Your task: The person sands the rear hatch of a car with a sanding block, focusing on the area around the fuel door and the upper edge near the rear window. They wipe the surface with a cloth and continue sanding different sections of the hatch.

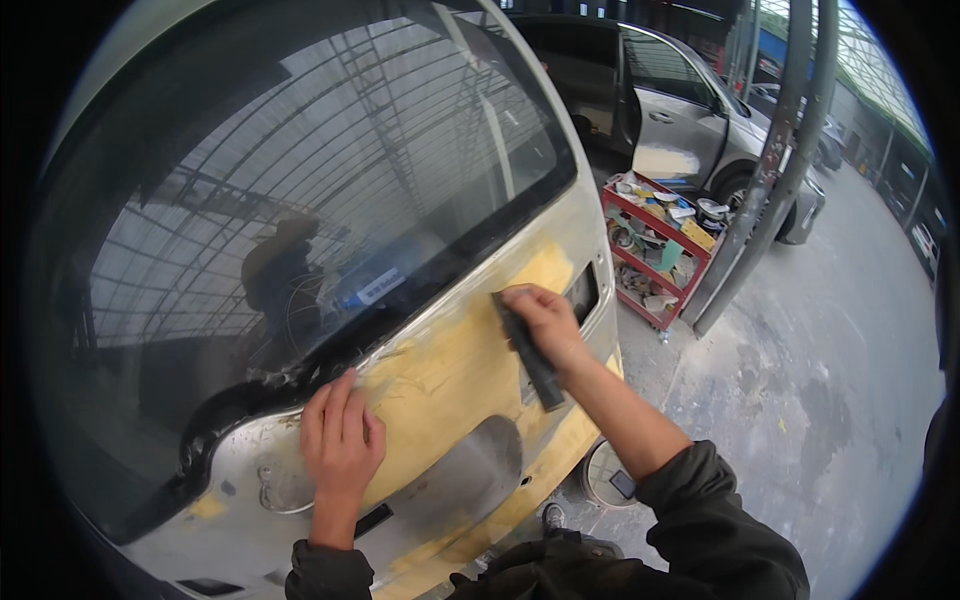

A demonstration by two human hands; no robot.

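Before me is a car tailgate (450, 365) with yellow body filler spread over its panel below the rear window (330, 190). My right hand (545, 325) grips a long dark sanding block (530, 355), which lies slantwise against the filler at the panel's right part. My left hand (342, 435) rests flat on the panel, fingers stretched toward the window's lower edge, holding nothing. Between and below the hands is a grey recess (455, 470) in the panel. A dark rectangular opening (583, 292) shows to the right of the block.
A red tool cart (650, 250) loaded with cans and supplies stands at the right behind a metal post (765, 180). Beyond it is a silver car (680, 110) with an open door. A round bucket (608, 472) sits on the floor near my feet.
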